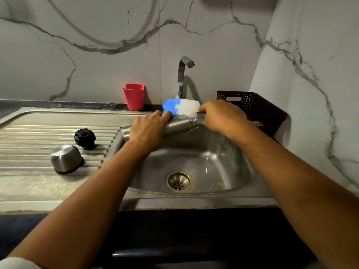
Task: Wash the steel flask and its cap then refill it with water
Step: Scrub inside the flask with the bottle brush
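The steel flask (pixel 181 125) lies on its side above the sink's far left rim, its open threaded mouth pointing right. My left hand (pixel 148 130) grips its body from above. My right hand (pixel 221 117) holds the handle of a bottle brush (pixel 181 107) with blue and white bristles, which lies just behind the flask, close to its mouth. On the ribbed drainboard to the left sit the black inner stopper (pixel 84 138) and the steel cup cap (pixel 66 158), upside down.
The steel sink (pixel 223 171) has its drain (pixel 179 180) at the front. The tap (pixel 182 74) stands behind it, with no water visible. A red cup (pixel 134 96) sits at the back wall, and a dark perforated basket (pixel 258 109) at the right.
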`<state>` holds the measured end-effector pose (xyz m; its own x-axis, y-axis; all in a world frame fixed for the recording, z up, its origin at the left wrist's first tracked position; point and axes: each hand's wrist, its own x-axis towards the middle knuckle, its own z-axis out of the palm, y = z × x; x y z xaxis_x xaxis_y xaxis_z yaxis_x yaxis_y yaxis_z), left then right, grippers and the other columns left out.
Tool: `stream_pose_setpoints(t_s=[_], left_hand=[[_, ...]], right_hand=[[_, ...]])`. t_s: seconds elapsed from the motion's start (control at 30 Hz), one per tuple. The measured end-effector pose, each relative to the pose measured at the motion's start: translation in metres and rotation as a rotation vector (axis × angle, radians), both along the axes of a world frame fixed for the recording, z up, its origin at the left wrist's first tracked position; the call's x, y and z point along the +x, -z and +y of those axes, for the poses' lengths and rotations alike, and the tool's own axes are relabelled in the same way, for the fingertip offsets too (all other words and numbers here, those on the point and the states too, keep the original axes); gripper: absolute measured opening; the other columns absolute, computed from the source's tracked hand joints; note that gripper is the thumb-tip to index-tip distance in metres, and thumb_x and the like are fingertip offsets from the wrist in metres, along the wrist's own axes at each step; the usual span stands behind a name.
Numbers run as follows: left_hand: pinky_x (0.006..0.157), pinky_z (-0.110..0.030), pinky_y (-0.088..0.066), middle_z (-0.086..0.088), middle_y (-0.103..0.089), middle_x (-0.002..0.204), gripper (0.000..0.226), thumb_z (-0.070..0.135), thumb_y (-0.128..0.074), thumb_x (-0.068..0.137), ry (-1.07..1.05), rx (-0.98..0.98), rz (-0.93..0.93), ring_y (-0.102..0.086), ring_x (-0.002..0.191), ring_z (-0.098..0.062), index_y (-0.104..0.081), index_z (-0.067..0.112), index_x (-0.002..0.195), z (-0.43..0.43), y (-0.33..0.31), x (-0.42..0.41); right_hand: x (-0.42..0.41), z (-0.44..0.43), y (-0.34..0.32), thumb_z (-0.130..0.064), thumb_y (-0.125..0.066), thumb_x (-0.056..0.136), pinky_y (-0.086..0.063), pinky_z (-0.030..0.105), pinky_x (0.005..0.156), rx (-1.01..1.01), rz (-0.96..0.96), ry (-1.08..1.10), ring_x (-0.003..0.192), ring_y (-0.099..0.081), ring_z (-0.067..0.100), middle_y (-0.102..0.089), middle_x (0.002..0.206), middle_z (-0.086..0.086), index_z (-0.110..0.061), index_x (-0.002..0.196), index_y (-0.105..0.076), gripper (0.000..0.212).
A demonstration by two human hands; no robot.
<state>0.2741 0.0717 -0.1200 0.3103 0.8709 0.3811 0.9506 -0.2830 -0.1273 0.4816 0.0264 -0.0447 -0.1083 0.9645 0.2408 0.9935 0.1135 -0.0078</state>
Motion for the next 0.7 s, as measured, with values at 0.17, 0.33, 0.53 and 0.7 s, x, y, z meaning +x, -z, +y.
stream_pose_setpoints(t_s=[0.17,0.33,0.53,0.7], left_hand=[[0.076,-0.036,-0.045,-0.001,-0.065,0.112,0.076,0.038,-0.085,0.071,-0.024,-0.259,-0.36,-0.06,0.094,-0.024,-0.05,0.032,0.138,0.0,-0.003,-0.024],[0.084,-0.039,-0.054,-0.005,-0.065,0.121,0.084,0.044,-0.086,0.061,0.062,-0.641,-0.628,-0.063,0.101,-0.023,-0.054,0.031,0.138,0.008,-0.008,-0.023],[0.07,-0.045,-0.063,-0.024,-0.071,0.111,0.067,0.029,-0.086,0.072,0.067,-1.017,-1.025,-0.074,0.09,-0.035,-0.057,0.021,0.133,0.013,-0.008,-0.044],[0.069,-0.04,-0.061,-0.023,-0.075,0.11,0.088,0.043,-0.089,0.06,0.06,-1.2,-1.091,-0.076,0.091,-0.032,-0.052,0.015,0.135,0.013,-0.01,-0.037]], right_hand=[[0.036,-0.027,-0.026,-0.018,-0.056,0.097,-0.055,0.041,0.089,0.094,0.091,-0.016,0.101,-0.064,0.027,-0.07,0.122,0.0,-0.042,0.13,-0.067,0.042],[0.012,-0.018,0.013,-0.018,-0.055,0.097,-0.054,0.037,0.085,0.054,0.115,-0.051,0.108,-0.065,0.031,-0.069,0.127,0.002,-0.043,0.136,-0.062,0.046],[0.046,-0.04,-0.012,-0.023,-0.054,0.102,-0.054,0.038,0.093,0.123,0.184,-0.075,0.109,-0.065,0.022,-0.069,0.13,-0.008,-0.042,0.135,-0.064,0.04],[0.025,-0.026,0.012,-0.02,-0.055,0.101,-0.056,0.039,0.087,0.073,0.235,-0.114,0.099,-0.067,0.025,-0.071,0.126,0.0,-0.04,0.136,-0.063,0.042]])
